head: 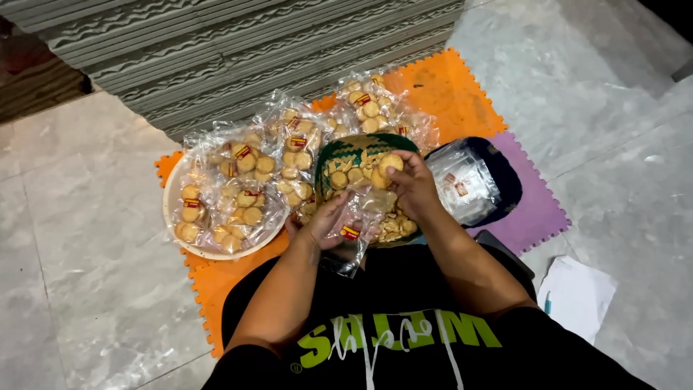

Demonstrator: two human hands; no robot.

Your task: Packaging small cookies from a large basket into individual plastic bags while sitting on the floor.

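Two hands busy | left hand (323, 225) pinches limp, slippery bag (351, 230) at mouth | right hand (410, 180) grips brittle biscuits (390, 163) lightly by edges

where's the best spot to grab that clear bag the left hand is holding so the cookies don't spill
Grip the clear bag by its open upper edge, near the right hand, coming from above. It hangs slack from the left hand over the green bowl, mouth up toward the cookies the right hand is holding. Pinching the lower end would probably tip it out.
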